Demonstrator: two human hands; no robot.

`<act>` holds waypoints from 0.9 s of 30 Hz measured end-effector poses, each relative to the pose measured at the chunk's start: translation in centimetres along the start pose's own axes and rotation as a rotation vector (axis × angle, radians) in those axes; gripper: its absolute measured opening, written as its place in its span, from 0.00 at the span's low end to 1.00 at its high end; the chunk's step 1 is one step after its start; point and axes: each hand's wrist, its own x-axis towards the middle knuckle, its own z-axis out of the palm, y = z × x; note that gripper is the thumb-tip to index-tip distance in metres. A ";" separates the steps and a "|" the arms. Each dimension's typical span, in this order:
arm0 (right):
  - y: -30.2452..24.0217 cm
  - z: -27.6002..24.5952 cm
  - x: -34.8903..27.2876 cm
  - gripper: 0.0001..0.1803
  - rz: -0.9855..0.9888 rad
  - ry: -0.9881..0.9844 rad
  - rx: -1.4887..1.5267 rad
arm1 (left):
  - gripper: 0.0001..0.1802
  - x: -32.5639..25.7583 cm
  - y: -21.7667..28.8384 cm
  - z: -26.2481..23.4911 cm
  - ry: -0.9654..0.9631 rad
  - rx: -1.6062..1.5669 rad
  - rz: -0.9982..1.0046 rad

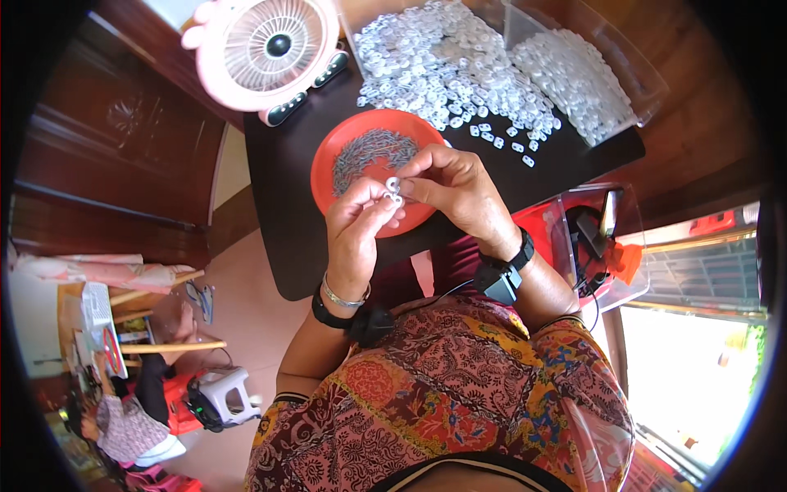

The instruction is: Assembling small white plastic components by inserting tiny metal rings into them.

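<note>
Over the red bowl [322, 148], my left hand [354, 234] pinches a small white plastic piece [396, 200] between thumb and fingertips. My right hand [463, 193] comes in from the right, its thumb and index finger closed at a second small white piece [393, 184] that touches or nearly touches the first. Whether a screw sits between those fingers is too small to tell. Inside the bowl lie many thin grey screws or pins [373, 153]. A large heap of flat white oval pieces with holes [459, 61] spreads over the black table [283, 205] beyond the bowl.
A pink fan [279, 45] stands at the far left of the table. Clear bins hold more translucent pieces [570, 82] at the far right. Beside the table's right edge is a clear box [631, 275] with red and black things. Another person [135, 426] sits at lower left.
</note>
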 end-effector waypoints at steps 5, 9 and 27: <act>-0.6 -2.8 -1.6 0.05 0.044 -0.002 -0.019 | 0.07 -0.3 -0.2 1.4 -0.037 0.063 -0.067; -0.6 -4.1 -2.1 0.06 0.060 0.047 0.073 | 0.08 -0.5 -0.3 2.1 -0.001 0.154 -0.076; -0.4 -3.5 -3.0 0.05 0.025 0.036 0.019 | 0.09 -0.7 -0.6 2.9 -0.007 0.259 -0.101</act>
